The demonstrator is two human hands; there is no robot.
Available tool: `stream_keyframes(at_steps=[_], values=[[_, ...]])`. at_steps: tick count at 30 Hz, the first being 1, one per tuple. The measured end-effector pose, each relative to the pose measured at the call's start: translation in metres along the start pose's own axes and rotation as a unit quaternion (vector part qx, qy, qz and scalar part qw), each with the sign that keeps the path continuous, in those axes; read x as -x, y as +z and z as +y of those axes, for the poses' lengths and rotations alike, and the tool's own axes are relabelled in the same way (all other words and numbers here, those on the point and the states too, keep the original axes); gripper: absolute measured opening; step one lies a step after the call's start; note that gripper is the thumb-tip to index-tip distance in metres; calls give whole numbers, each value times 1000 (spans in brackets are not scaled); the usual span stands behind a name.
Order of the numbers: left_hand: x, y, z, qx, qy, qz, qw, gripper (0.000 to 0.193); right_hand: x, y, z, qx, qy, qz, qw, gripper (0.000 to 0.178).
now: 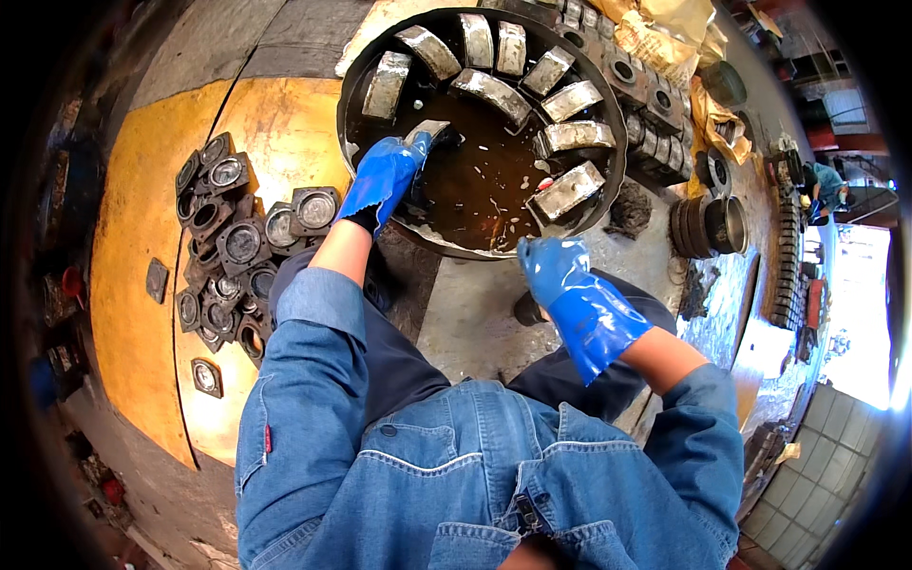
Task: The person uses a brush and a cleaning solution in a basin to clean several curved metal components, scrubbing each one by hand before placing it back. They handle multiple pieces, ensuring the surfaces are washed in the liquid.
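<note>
Basin (446, 245): round, dark, between the person's knees; brown liquid (465, 195) in its middle, pale flecks afloat; curved metal blocks (574, 99) ranged round the inner wall.
Left hand (389, 171): blue glove, reaching across the left rim, over the liquid. Fingers bent together; tips end in grey. Worn glove or gripped metal, cannot tell.
Right hand (562, 275): blue glove, at the lower right rim, fingers curled narrow. Cannot tell whether anything is inside the curl. Dark round-ended thing (529, 309) just below; held or not, unclear.
Inner block (492, 93): sits inward of the ring, up and to the right of the left fingertips. Long axis slants from upper left to lower right. Left hand nearer.
Lower right block (567, 193): just inside the rim, straight beyond the right fingers, apart from them. Long axis rises from lower left to upper right. Right hand clearly nearer.
Yellow board (138, 228): left of the basin; bears a heap of square castings (242, 242) with round centres, well apart from both gloves.
Right side: dark fibrous clump (629, 211) near the rim, stacked rings (692, 228) beyond.
</note>
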State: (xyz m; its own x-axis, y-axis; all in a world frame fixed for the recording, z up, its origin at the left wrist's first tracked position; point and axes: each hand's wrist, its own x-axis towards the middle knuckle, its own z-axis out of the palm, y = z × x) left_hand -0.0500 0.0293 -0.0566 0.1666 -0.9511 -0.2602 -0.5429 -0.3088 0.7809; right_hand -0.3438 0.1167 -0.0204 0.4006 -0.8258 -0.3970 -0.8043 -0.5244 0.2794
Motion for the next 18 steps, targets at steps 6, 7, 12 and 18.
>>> stream_keyframes(at_steps=[6, 7, 12, 18], values=[[6, 3, -5, 130, -24, -12, 991, 56, 2, -33, 14, -50, -152, 57, 985, 24], [6, 4, -3, 153, -39, -21, 987, 54, -2, -57, 25, -82, -144, 31, 986, 27], [-12, 15, -24, 92, -35, 15, 995, 46, -89, -88, 53, -56, -54, -45, 996, 38], [-21, 24, -30, 100, -30, 16, 994, 46, -158, -41, 59, -34, -132, -166, 977, 42]])
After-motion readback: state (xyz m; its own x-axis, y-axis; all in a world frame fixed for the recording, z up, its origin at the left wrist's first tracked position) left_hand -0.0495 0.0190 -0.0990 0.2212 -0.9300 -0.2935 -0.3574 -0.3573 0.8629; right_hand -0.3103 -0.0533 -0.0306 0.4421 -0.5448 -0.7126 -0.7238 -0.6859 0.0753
